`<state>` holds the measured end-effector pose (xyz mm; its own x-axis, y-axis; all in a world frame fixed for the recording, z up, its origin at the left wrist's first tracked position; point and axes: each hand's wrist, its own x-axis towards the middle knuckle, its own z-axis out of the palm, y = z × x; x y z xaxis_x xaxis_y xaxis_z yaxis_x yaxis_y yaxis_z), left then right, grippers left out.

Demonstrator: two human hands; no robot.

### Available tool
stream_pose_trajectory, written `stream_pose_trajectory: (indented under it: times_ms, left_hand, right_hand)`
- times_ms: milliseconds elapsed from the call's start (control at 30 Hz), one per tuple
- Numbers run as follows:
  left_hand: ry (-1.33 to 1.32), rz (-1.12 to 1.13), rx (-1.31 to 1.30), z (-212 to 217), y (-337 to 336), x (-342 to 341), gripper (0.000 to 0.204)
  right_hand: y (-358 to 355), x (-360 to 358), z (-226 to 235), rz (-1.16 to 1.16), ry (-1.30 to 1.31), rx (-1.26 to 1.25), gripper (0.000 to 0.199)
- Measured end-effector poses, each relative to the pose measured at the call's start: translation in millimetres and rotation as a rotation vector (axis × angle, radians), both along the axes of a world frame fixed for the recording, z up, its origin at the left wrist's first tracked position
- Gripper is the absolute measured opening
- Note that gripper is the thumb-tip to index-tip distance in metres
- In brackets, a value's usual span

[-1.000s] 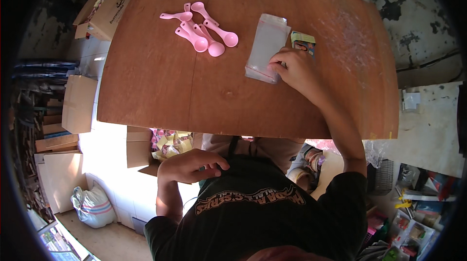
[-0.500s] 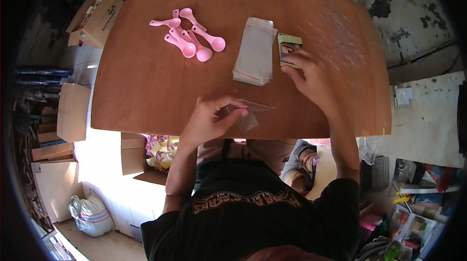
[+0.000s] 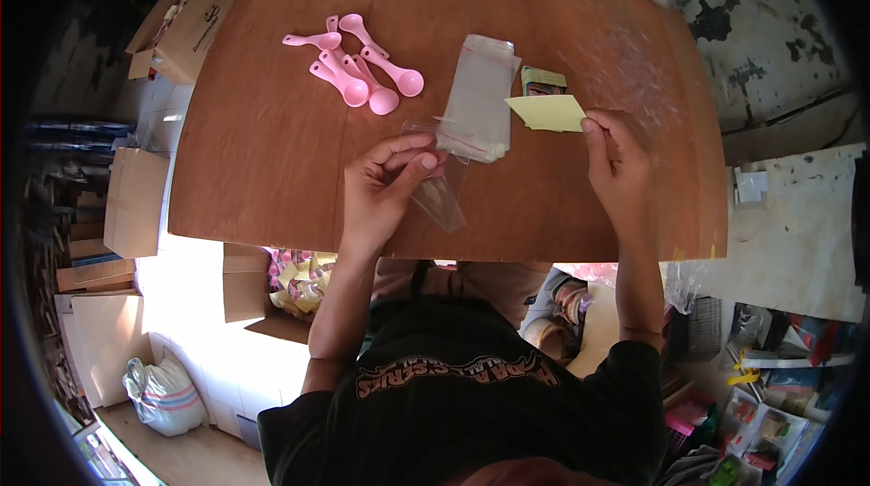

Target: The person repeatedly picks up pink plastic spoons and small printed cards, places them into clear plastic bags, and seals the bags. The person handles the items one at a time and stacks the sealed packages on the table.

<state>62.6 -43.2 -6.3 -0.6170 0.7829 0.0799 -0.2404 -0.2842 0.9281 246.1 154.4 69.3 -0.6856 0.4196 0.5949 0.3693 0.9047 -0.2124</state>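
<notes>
Fingers of the left hand (image 3: 385, 185) pinch a small clear plastic bag (image 3: 439, 179) over the near part of the table (image 3: 272, 141), just beside the stack of clear bags (image 3: 478, 98). The right hand (image 3: 619, 167) pinches a yellow card (image 3: 546, 111) by its right edge, with pink measuring spoons (image 3: 358, 74) lying farther left.

Strong daylight falls on the desk (image 3: 272, 169), leaving a pale sheen across its far right part, and the floor patch below its left edge is blown out white. The fisheye bends straight edges, with black, dim corners; the centre stays sharp.
</notes>
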Motion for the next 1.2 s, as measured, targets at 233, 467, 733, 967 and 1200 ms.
stream_pose_trajectory:
  times_ms: [233, 467, 733, 967, 1200]
  left_hand:
    - [0.093, -0.132, -0.104, 11, 5, 15, 0.026]
    - [0.184, -0.154, -0.080, 14, 3, 14, 0.032]
    - [0.223, -0.278, -0.152, 18, 9, 19, 0.032]
    - [0.302, -0.230, -0.121, 23, 13, 20, 0.030]
    - [0.390, -0.321, -0.175, 30, 11, 17, 0.030]
  right_hand:
    - [-30, -5, 7, 0.263, 0.397, -0.588, 0.010]
    - [-24, -10, 13, 0.296, 0.165, -0.558, 0.012]
    - [-36, -16, 8, 0.341, 0.126, -0.715, 0.010]
    - [-32, -17, 6, 0.522, -0.046, -0.564, 0.011]
    - [-32, -19, 8, 0.607, -0.124, -0.663, 0.013]
